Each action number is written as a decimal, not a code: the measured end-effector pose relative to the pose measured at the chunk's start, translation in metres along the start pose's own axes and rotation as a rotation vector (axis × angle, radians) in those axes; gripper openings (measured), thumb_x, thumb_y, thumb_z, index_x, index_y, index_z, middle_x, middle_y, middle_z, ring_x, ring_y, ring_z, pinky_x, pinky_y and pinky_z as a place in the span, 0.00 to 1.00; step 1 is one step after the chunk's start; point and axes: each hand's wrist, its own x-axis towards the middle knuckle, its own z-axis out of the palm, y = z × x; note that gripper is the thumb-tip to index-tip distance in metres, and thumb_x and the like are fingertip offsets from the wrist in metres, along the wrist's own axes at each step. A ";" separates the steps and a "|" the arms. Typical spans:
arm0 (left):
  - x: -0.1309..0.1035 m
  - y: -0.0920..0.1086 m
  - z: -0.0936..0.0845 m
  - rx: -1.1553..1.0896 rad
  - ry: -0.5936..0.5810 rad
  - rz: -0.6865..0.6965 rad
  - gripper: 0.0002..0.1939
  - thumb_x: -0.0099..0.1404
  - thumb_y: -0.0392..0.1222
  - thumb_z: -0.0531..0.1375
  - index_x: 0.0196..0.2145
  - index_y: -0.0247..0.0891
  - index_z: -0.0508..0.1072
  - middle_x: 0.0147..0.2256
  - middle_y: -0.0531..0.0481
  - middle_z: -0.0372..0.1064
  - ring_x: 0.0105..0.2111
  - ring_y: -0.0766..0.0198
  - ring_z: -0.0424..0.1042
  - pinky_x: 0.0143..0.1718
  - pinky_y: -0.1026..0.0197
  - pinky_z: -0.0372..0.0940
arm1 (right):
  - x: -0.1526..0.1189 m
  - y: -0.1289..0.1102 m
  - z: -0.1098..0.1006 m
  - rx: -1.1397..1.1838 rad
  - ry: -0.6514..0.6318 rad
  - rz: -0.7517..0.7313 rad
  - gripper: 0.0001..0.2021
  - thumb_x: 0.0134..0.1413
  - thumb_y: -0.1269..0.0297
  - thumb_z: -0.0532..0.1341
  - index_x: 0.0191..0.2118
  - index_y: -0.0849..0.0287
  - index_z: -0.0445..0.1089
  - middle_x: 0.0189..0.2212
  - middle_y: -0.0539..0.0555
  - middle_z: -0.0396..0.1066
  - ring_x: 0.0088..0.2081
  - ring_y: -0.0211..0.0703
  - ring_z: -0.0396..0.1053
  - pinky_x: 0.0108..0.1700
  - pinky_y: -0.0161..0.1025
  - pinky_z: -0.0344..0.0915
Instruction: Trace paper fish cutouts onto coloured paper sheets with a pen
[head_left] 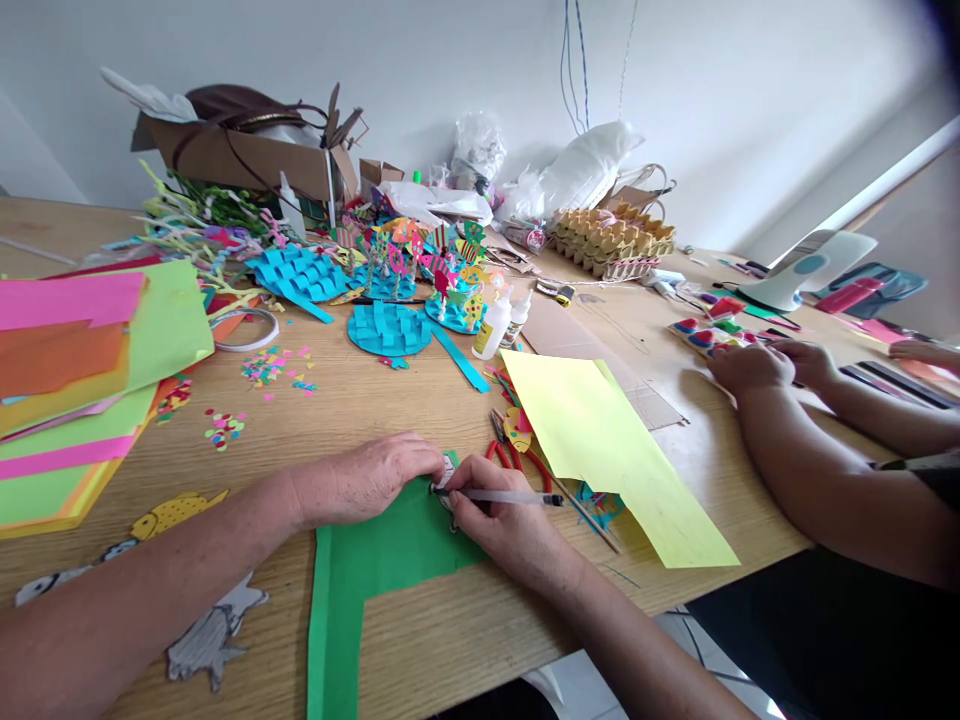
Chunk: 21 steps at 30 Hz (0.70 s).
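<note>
Head view, near to far: left hand (375,480) fingers pressed flat pinning a small template (447,470) on green paper (375,570); right hand (495,520) fingers pinching a pen (502,496), tracing apparently unfinished; scissors (517,455) at 1 o'clock; finished blue paper reefs (390,328) at 12.

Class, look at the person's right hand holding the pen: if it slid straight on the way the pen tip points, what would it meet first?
Most likely the left hand, whose fingertips lie just beyond the pen tip held by the right hand on the green paper.
</note>
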 end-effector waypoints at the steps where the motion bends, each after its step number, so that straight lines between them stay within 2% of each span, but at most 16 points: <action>1: 0.000 0.000 0.000 0.001 0.001 -0.005 0.17 0.66 0.28 0.45 0.40 0.39 0.71 0.36 0.50 0.67 0.39 0.62 0.66 0.43 0.61 0.61 | 0.000 0.000 0.000 0.003 0.003 0.008 0.04 0.49 0.74 0.56 0.29 0.57 0.64 0.20 0.47 0.68 0.21 0.36 0.65 0.23 0.31 0.59; 12: 0.000 0.003 -0.001 0.007 -0.001 -0.039 0.16 0.65 0.28 0.45 0.38 0.37 0.71 0.36 0.50 0.66 0.38 0.62 0.66 0.42 0.62 0.60 | 0.001 0.000 0.000 0.006 0.015 0.022 0.04 0.49 0.73 0.56 0.28 0.57 0.64 0.19 0.47 0.67 0.21 0.35 0.65 0.22 0.30 0.59; 21: 0.001 0.001 0.001 -0.003 0.005 -0.009 0.16 0.66 0.28 0.45 0.38 0.36 0.71 0.37 0.49 0.68 0.41 0.62 0.66 0.45 0.62 0.60 | 0.002 -0.001 0.000 -0.002 0.017 0.014 0.05 0.48 0.73 0.55 0.27 0.57 0.62 0.19 0.47 0.66 0.20 0.36 0.64 0.22 0.31 0.57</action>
